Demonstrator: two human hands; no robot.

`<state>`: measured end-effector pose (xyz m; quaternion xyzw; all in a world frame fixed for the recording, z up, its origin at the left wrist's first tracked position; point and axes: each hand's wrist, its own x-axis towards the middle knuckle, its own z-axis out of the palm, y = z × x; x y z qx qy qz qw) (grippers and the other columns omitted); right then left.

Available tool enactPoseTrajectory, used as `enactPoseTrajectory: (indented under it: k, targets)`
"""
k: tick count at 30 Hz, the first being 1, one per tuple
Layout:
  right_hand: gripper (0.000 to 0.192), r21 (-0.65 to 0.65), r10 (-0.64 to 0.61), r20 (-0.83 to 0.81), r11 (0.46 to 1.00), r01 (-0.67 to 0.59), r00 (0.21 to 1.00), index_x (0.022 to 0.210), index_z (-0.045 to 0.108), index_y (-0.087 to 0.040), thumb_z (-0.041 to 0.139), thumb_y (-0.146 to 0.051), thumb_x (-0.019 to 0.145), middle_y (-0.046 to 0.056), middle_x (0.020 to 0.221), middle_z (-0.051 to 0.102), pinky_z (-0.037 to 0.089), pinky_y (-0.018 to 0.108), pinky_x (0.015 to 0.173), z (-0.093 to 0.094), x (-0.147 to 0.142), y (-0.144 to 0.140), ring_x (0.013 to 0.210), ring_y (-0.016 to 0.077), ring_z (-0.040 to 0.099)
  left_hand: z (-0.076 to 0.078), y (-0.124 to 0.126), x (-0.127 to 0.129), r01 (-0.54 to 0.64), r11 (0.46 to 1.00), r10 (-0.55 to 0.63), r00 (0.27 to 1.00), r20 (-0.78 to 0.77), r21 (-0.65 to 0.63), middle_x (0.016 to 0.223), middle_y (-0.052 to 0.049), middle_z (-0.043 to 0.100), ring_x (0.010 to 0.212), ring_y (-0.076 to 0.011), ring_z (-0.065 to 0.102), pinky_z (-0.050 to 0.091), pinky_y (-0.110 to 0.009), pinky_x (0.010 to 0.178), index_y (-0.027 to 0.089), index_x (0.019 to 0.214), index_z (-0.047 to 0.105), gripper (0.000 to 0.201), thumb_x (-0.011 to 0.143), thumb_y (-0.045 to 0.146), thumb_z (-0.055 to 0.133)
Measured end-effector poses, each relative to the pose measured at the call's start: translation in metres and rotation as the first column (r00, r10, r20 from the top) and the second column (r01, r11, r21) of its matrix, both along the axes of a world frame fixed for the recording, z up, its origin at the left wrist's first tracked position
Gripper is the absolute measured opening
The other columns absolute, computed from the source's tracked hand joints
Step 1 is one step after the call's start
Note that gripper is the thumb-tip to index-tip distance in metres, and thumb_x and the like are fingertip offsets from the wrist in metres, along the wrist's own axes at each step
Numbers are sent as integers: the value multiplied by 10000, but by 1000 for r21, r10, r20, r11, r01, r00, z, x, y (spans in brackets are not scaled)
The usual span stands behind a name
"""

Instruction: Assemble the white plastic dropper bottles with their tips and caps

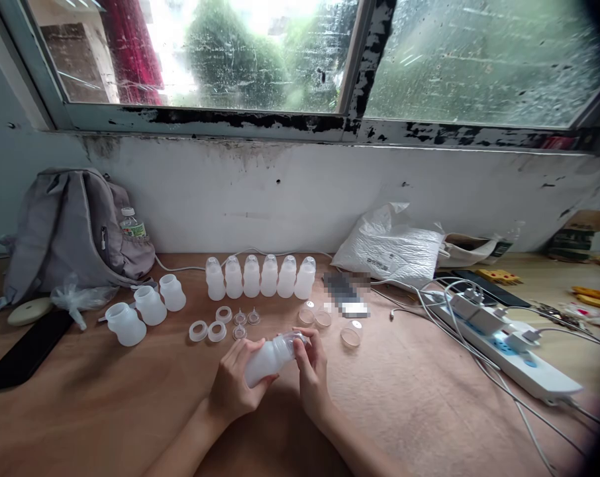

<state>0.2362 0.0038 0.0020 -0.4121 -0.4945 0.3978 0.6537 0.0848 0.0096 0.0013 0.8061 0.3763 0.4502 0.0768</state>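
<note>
Tilted to the right above the near table, a baby bottle (267,361) lies between my two hands. My left hand (238,377) wraps round its white body. At the capped end, the fingers of my right hand (310,368) close on the clear cap (295,341). Just beyond are white collar rings (217,330) and several clear nipples (239,318). Three clear caps (350,334) lie to the right of these. Several capped bottles (251,277) stand upright in a row farther back. Three open bottle bodies (126,324) stand at the left.
A grey backpack (76,225) leans on the wall at left, near a black flat object (24,354). A silver bag (392,245) lies at the back right. A power strip (508,351) with plugs and trailing cables stretches along the right side.
</note>
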Motion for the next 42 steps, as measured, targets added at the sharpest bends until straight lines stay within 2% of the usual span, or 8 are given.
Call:
enactPoseTrajectory:
  k: [8,13,20,26,29,33,37,42]
  targets:
    - [259,69,130,111,988,-138,985,1068,435,-233,457,-343,835,67,1038,589,451,323,769,5,-5,-3,908,196,570,-8,7,2,21,996,-26,998,-56,-89,994,-78,579,835,-196,592,496,-305,692,217,1113,373,450,728,338,572]
    - [456,118,166,260,972,-202,951,1268,263,-264,418,-357,849,82,1267,442,381,398,916,8,-4,-5,1118,223,455,-14,9,6,4,977,4,999,39,-215,1060,-85,555,894,-214,587,499,-337,708,253,1185,281,512,756,356,540]
    - [355,141,1,306,989,-47,952,1186,359,-240,413,-345,852,89,1159,514,398,402,885,-5,10,21,1059,213,491,-14,16,0,121,929,-56,980,190,-350,1346,-125,274,1261,-246,249,224,-446,1033,215,1308,156,544,834,267,417]
    - [285,121,-43,347,993,1,937,1109,418,-229,430,-331,844,74,1054,560,428,366,826,-12,13,33,966,189,539,-24,20,5,145,932,-49,959,280,-333,1312,-134,318,1189,-245,368,340,-420,965,228,1307,121,648,784,256,503]
    - [283,126,-56,337,992,14,940,1105,416,-226,433,-330,842,72,1035,561,429,359,816,-13,13,33,962,185,537,-9,19,4,58,969,2,970,245,-239,1298,-132,334,1172,-257,378,349,-422,948,220,1297,175,674,744,283,555]
    - [284,89,-44,329,996,16,943,1097,417,-219,431,-339,840,68,1007,565,436,353,794,-12,13,33,936,179,545,33,22,0,-99,986,122,977,173,-134,1187,-107,449,1026,-223,483,407,-382,860,210,1239,323,557,746,333,551]
    - [286,60,-44,332,998,25,942,1084,437,-212,439,-346,832,63,985,570,438,347,770,-11,14,33,907,181,551,73,31,-6,-89,980,89,996,-11,-176,892,-35,597,790,-166,555,452,-303,718,210,955,571,247,760,353,522]
    - [260,61,-58,325,997,40,944,1063,466,-231,448,-336,827,53,968,578,428,352,775,-10,14,31,907,200,548,114,53,-41,-188,961,172,980,-98,-200,862,-22,641,745,-152,577,450,-258,689,190,907,610,247,749,358,521]
